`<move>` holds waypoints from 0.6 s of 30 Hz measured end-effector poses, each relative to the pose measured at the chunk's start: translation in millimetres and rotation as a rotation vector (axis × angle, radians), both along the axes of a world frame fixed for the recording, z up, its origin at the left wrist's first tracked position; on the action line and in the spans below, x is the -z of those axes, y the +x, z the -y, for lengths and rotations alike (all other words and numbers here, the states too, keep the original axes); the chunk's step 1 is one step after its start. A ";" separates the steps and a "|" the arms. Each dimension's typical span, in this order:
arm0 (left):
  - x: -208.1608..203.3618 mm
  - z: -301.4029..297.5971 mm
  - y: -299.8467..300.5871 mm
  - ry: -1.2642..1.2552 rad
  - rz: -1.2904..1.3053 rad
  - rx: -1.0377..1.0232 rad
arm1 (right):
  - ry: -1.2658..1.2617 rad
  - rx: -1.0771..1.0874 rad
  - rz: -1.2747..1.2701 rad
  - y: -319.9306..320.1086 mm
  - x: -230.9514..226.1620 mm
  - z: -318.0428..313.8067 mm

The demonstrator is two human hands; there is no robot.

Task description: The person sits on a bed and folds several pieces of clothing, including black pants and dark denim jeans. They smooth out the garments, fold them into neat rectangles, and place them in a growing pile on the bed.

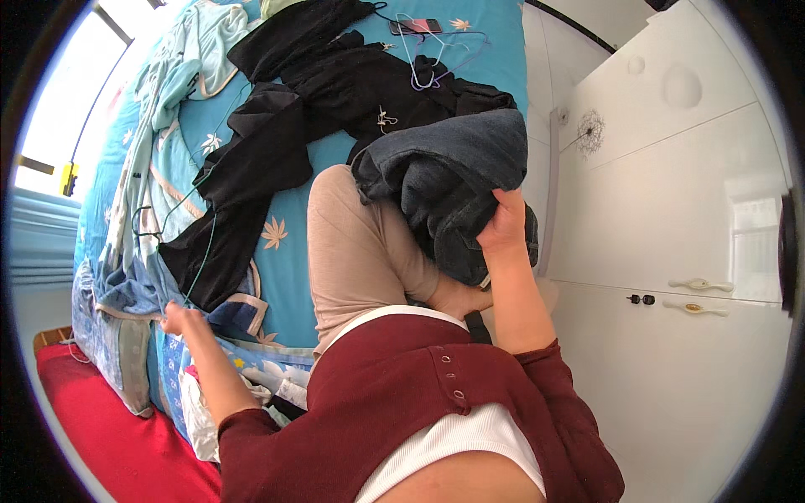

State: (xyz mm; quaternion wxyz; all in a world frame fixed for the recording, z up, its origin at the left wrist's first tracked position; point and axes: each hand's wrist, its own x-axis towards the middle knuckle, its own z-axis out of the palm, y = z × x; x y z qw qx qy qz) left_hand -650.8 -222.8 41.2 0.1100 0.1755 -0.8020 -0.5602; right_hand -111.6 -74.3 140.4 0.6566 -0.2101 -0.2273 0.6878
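My right hand (505,221) is closed on a bunched pair of dark blue jeans (457,155), which lies over my bent leg and the bed's right side. Low on the left, my left hand (179,319) is closed at the lower end of a thin green clothes hanger (205,256). The hanger's dark hook lies over light blue clothing (134,281), and its wire crosses black trousers (251,159). Exactly how the fingers wrap the wire is too small to tell.
Black garments (348,84) spread over the blue patterned bed (289,243). White and purple hangers (428,63) and a phone (415,26) lie at the far end. White cabinets (662,193) stand close on the right. A red cover (109,427) is at lower left.
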 end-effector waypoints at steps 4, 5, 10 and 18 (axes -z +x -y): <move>8.6 -46.6 68.7 0.035 -0.467 0.693 | -0.061 0.002 0.033 0.2 1.1 3.2; -8.4 -67.5 110.2 0.124 -0.441 0.909 | -0.047 -0.009 0.041 1.3 1.5 4.2; -60.9 -123.0 272.1 0.129 -0.684 1.945 | -0.053 -0.062 0.155 3.4 -9.5 12.3; -108.0 -176.4 349.3 0.163 -0.491 2.000 | 0.071 -0.117 0.267 23.6 -18.6 24.7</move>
